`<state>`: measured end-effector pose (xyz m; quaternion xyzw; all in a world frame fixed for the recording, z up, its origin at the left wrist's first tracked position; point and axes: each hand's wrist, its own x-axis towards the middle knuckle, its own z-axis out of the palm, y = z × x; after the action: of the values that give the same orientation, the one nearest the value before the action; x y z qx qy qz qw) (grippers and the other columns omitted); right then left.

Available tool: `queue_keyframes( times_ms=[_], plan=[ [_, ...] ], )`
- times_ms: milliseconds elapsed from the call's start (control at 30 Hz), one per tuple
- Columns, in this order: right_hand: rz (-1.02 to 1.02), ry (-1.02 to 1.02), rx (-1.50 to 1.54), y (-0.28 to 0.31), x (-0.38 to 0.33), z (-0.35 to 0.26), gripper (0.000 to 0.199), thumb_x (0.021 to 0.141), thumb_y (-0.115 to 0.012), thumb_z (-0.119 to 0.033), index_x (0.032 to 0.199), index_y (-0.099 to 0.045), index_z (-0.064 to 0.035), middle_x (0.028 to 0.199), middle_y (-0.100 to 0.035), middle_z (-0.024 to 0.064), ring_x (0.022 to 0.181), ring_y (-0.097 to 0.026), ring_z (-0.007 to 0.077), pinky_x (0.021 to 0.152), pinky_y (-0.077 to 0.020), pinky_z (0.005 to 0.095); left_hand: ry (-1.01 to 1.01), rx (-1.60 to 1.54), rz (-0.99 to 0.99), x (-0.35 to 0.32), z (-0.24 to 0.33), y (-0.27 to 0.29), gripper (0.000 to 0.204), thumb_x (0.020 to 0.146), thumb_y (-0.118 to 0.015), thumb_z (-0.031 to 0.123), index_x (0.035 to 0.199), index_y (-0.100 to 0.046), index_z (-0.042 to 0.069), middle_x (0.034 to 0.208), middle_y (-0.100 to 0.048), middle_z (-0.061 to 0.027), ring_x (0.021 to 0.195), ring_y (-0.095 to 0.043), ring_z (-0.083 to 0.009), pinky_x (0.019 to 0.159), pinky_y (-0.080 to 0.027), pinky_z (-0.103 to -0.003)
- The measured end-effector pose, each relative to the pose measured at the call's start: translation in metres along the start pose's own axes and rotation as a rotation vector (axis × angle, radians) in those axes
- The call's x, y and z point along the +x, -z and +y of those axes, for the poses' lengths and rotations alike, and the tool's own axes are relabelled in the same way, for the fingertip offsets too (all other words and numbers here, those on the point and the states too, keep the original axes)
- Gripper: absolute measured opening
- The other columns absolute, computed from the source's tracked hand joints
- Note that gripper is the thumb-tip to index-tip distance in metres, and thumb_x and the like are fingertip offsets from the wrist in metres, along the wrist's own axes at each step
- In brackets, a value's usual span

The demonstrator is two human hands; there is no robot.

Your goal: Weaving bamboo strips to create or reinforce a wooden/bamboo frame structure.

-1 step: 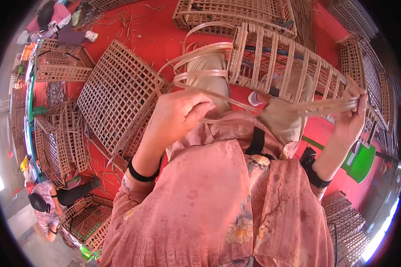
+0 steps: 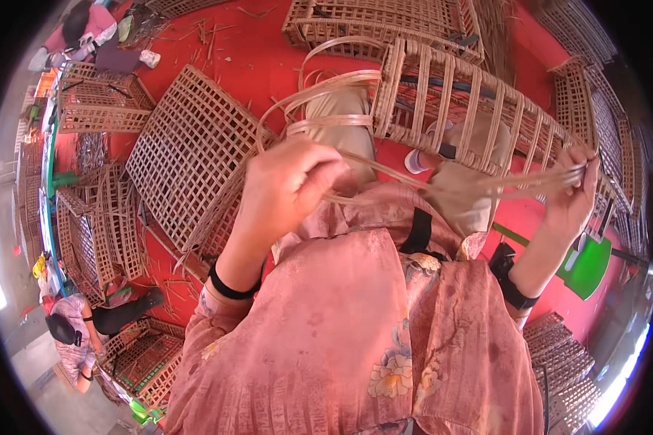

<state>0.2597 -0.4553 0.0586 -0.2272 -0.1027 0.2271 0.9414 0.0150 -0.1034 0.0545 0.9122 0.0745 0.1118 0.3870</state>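
My left hand [image 2: 292, 187] is closed, thumb pressed to the fingers, at a pale cane strip [image 2: 384, 168]. That strip runs right across my lap to my right hand [image 2: 573, 190], raised at the far right. Its fingers are closed on a blurred bunch of cane strips [image 2: 519, 185]; a small dark, shiny thing shows at the fingertips, too small to make out. Beyond my hands, a cane-wrapped frame [image 2: 421, 140] with slats lies tilted across my knees. Loose loops of cane [image 2: 341, 121] curl out from its left end, over my left leg.
A woven lattice panel [image 2: 185, 145] leans at the left on the red floor [image 2: 250, 54]. Another large woven basket [image 2: 384, 32] stands ahead. A green chair [image 2: 589, 270] is at the right. Two people [image 2: 76, 330] sit at the far left among more baskets.
My left hand has shifted very slightly downward. The strips near my right hand look a little more spread apart. The frame and loops stay almost the same.
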Motion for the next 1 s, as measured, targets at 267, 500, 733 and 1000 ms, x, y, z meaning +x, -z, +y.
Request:
queue_keyframes(
  times_ms=[267,500,733,1000],
  plan=[
    [0.076,0.145,-0.302,0.005,-0.066,-0.024,0.017,0.103,-0.055,-0.023,0.102,-0.049,-0.0066,0.084,-0.042,0.0017,0.064,-0.034,0.0101,0.053,-0.0307,0.0234,-0.301,0.214,0.397,0.054,-0.013,0.007,0.036,0.085,-0.078,0.030,0.104,-0.067,0.002,0.095,-0.066,-0.0098,0.078,-0.062,-0.0193,0.070,-0.050,-0.033],
    [0.559,0.038,-0.913,0.004,-0.146,-0.026,0.027,0.103,-0.055,-0.029,0.095,-0.058,-0.0033,0.083,-0.058,0.0053,0.062,-0.046,0.0096,0.051,-0.0366,0.0231,0.370,-0.734,-0.566,0.071,-0.032,0.037,0.025,0.098,-0.063,0.026,0.095,-0.066,0.001,0.064,-0.058,0.0006,0.053,-0.052,-0.0063,0.050,-0.041,-0.022],
    [0.403,-0.701,-1.745,-0.060,-0.126,-0.004,0.029,0.094,-0.062,-0.025,0.091,-0.068,0.0037,0.078,-0.068,0.0060,0.069,-0.064,0.0101,0.056,-0.0484,0.0243,0.396,-0.431,-0.315,0.032,-0.023,0.131,0.030,0.097,-0.062,0.030,0.094,-0.069,0.001,0.052,-0.046,0.0049,0.043,-0.040,-0.0035,0.042,-0.031,-0.021],
    [-0.707,0.548,-1.865,-0.169,0.004,0.154,0.079,0.068,-0.085,-0.014,0.139,-0.051,-0.0044,0.125,-0.060,0.0146,0.111,-0.061,0.0269,0.096,-0.0486,0.0384,0.272,-0.222,0.009,-0.030,0.011,0.245,0.031,0.098,-0.060,0.025,0.110,-0.069,-0.002,0.070,-0.058,0.0049,0.048,-0.039,0.0009,0.040,-0.024,-0.016]
  ],
)
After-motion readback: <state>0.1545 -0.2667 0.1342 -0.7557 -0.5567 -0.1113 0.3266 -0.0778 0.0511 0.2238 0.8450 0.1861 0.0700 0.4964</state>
